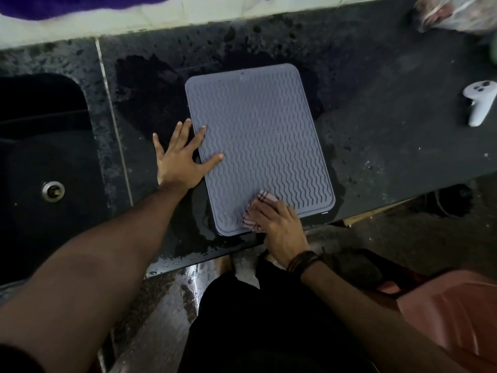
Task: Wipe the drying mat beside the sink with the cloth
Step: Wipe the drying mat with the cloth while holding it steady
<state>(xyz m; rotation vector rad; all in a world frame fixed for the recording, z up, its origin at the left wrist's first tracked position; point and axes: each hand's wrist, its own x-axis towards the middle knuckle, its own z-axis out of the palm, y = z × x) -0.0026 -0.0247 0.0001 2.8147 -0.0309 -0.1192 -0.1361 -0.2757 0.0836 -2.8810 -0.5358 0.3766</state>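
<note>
A grey drying mat point(258, 135) with wavy ridges lies flat on the dark counter, to the right of the sink point(40, 157). My left hand point(180, 157) rests open with fingers spread, thumb and forefinger on the mat's left edge and the palm on the counter. At the mat's near edge my right hand point(279, 227) presses down on a folded pink checked cloth point(258, 205), which peeks out from under the fingers.
Wet dark patches surround the mat on the counter point(376, 130). A white controller point(480, 105) lies at the right. A crumpled plastic bag point(451, 12) sits at the back right. A pink tub point(454, 313) stands on the floor at lower right.
</note>
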